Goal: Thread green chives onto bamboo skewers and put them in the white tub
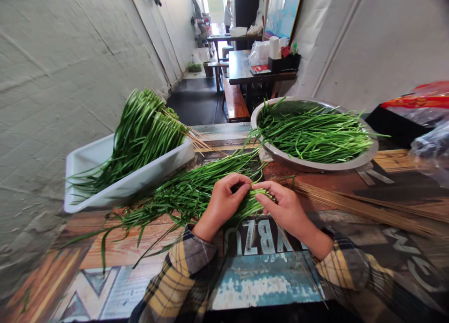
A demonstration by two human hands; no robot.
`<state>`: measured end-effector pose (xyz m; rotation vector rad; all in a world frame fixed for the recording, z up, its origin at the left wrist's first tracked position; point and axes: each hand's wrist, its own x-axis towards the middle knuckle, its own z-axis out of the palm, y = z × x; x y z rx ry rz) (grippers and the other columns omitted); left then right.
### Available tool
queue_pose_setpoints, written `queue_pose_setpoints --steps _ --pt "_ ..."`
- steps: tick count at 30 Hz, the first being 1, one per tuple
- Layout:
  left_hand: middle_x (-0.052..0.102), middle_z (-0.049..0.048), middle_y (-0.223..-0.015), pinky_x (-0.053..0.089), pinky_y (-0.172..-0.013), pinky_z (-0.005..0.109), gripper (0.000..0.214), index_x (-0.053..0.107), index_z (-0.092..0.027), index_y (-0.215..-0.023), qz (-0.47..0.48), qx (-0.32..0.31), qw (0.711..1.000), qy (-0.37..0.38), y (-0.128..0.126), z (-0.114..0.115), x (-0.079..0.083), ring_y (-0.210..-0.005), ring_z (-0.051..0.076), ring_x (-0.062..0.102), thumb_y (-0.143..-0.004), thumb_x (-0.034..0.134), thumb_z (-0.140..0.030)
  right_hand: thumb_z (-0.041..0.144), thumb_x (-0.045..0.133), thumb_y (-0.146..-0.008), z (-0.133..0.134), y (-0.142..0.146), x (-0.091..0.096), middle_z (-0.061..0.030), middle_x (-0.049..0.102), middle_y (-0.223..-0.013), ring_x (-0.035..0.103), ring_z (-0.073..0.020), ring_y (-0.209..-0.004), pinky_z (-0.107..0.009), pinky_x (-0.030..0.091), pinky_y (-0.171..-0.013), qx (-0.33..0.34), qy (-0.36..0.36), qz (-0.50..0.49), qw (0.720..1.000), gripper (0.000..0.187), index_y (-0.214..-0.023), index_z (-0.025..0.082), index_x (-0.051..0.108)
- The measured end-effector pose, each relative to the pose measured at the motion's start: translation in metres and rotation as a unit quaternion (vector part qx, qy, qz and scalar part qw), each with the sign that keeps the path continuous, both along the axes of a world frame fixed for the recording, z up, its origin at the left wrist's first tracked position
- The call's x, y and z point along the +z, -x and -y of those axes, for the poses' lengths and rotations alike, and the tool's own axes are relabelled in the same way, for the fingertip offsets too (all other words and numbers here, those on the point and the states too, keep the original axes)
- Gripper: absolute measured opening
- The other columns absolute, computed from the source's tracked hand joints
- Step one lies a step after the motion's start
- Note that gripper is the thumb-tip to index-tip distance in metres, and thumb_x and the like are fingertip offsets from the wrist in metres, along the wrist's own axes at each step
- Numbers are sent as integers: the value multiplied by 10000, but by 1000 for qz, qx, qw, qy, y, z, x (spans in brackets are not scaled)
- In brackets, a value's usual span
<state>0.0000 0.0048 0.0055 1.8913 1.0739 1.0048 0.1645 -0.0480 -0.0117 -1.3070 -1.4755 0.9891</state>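
Observation:
A loose pile of garlic chives (pixel 189 189) lies across the table in front of me, leaves to the left and pale cut ends to the right. Over those ends my left hand (pixel 228 196) is closed, thumb and forefinger pinching a chive stalk. My right hand (pixel 286 208) meets it fingertip to fingertip, its thumb and fingers closed around several stalk ends. From beneath the right fingers a thin bamboo skewer (pixel 301 262) slants down toward the table's near edge; how it is gripped is hidden. Loose bamboo skewers (pixel 365 208) lie right of that hand.
At the left, a white plastic tray (pixel 75 173) bears chives threaded in rows on skewers (pixel 150 126). A metal basin (pixel 308 165) of loose chives stands behind my right hand. Plastic bags (pixel 433 143) sit far right. Beyond are a bench (pixel 235 98), another table (pixel 242 65) and a distant person.

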Motion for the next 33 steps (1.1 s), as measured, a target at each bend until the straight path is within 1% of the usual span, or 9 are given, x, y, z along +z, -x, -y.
queue_pose_setpoints --steps 3,9,12,15,21,26,33 --pt "706 37 -822 491 -743 256 106 686 -151 -804 5 -5 1000 -1 -1 1 0 -769 147 632 -822 582 -149 353 576 -866 -1 0 -1 -27 692 -873 592 -91 -492 -223 489 -489 -3 4 -5 1000 251 -1036 187 657" --pt "697 44 -840 484 -774 280 152 701 -160 -824 -10 -22 999 -22 2 1 4 -811 160 630 -821 558 -108 362 583 -861 -1 -1 -4 -25 669 -871 582 -88 -499 -216 487 -473 -10 12 -18 1000 266 -1042 180 653" --pt "703 48 -848 484 -770 286 175 713 -165 -847 -23 -18 999 -20 4 1 5 -819 165 635 -832 548 -109 361 577 -865 -1 -1 -5 -13 652 -807 578 -95 -502 -219 480 -478 -13 14 -17 1000 262 -1039 180 651" --pt "705 40 -823 488 -739 275 165 716 -168 -876 -25 -2 1000 -13 5 0 4 -787 159 637 -818 571 -113 363 574 -863 -1 -2 -4 2 632 -741 577 -102 -494 -227 475 -486 -16 16 -12 1000 263 -1035 181 652" --pt "700 34 -777 480 -676 246 101 697 -151 -779 -6 26 1000 8 2 2 1 -732 147 627 -796 599 -134 369 581 -854 -1 -1 -4 -10 658 -768 581 -102 -493 -226 477 -488 -10 19 -4 1000 267 -1036 189 660" --pt "694 33 -769 474 -661 239 96 690 -153 -753 8 24 1000 2 -1 4 0 -729 145 622 -792 602 -150 373 584 -848 -1 0 -3 -2 646 -727 572 -101 -478 -224 465 -483 -10 17 0 1000 268 -1016 183 669" --pt "694 32 -765 476 -676 246 107 692 -156 -763 -5 17 1000 -11 -1 4 2 -729 145 624 -784 593 -121 367 581 -854 -1 0 -5 3 641 -703 564 -102 -474 -225 447 -481 -9 26 4 1000 269 -1025 180 671"
